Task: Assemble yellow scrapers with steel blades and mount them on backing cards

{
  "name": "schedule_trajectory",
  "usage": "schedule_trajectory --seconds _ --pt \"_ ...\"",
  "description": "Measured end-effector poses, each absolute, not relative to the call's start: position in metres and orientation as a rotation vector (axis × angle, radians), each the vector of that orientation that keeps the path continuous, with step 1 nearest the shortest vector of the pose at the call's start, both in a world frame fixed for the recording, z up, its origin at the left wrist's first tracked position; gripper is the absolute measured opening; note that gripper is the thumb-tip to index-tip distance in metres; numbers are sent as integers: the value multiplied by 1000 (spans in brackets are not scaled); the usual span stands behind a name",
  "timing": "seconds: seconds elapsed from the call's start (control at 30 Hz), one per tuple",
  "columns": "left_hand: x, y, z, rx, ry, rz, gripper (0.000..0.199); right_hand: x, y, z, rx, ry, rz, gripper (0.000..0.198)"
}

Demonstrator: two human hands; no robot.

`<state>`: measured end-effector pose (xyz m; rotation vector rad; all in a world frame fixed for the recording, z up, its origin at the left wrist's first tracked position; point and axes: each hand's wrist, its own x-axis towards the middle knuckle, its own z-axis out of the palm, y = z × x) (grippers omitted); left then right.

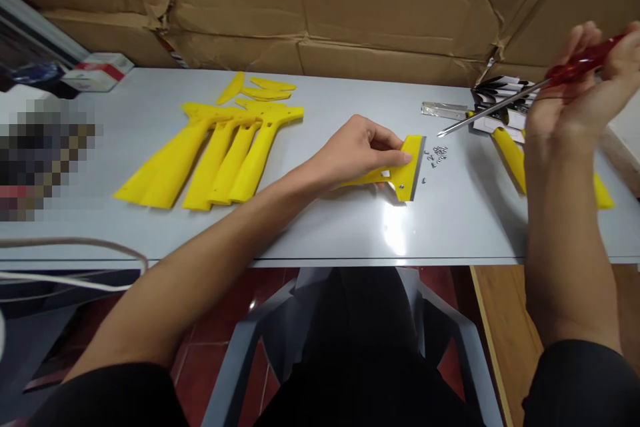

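Note:
My left hand (367, 150) is closed on a yellow scraper (407, 177), its metal blade edge facing right and a screw showing near its lower corner. Raised at the right, my right hand (585, 87) grips a screwdriver by its red handle (575, 67), the long shaft slanting down and left. The screwdriver's tip is above a loose cluster of small screws (439, 153), just right of the scraper. To the left lie several yellow scraper handles (245, 153) in a row, with a few flat yellow pieces (270, 88) behind them.
Clear-wrapped blades (444, 110) and a pile of black-and-white packaged pieces (503, 103) lie at the back right. More yellow handles (510, 160) are partly hidden by my right arm. A cardboard sheet (350, 0) walls the back; a small box (99, 72) stands back left.

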<state>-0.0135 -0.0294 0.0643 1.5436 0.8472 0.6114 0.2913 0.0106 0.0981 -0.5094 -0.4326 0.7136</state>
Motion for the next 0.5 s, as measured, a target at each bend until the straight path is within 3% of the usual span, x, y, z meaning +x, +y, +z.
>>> schedule_trajectory --seconds 0.2,0.43,0.5 --pt "-15 -27 66 2003 816 823 13 312 9 103 -454 -295 743 25" --pt "-32 -21 44 2663 911 720 25 297 1 106 -314 -269 813 18" --pt "-40 -18 34 2720 812 691 29 289 2 117 -306 -38 963 14"
